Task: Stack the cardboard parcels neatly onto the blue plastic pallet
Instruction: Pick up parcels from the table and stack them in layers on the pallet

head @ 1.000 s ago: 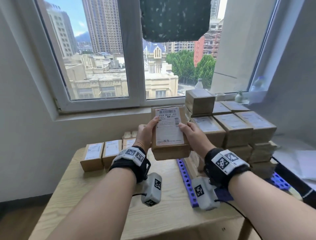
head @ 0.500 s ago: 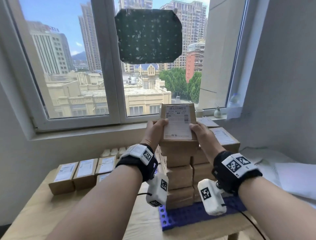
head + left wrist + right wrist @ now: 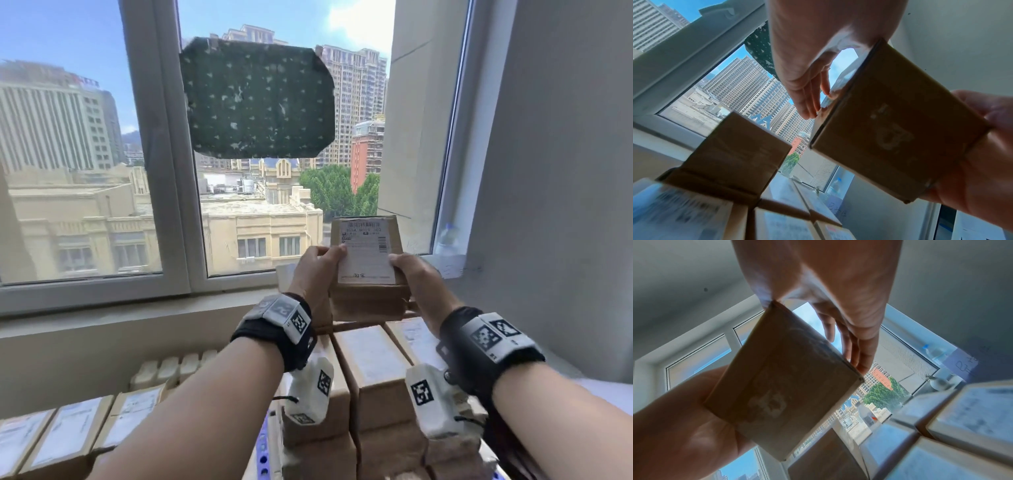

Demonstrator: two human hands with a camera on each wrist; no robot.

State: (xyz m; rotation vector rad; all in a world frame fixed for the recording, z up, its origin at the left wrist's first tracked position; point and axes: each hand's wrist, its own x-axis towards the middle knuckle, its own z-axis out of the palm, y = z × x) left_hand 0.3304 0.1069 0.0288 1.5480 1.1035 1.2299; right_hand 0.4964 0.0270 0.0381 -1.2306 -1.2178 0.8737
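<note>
1. Parcel (image 3: 368, 253) sat clamped between both hands, label up, above the stacked parcels (image 3: 373, 359) at the pallet's far edge.
2. The left hand (image 3: 317, 270) pinched its left side, thumb on top.
3. The right hand (image 3: 411, 274) mirrored that grip, likely to keep it level for squaring.
4. The blue pallet (image 3: 262, 455) barely showed beneath the stack.

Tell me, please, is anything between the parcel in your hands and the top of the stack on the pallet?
Nothing visible. The held parcel, gripped by left hand and right hand, hangs above the stack; in the left wrist view only open air separates it from the top parcel beside it.
</note>
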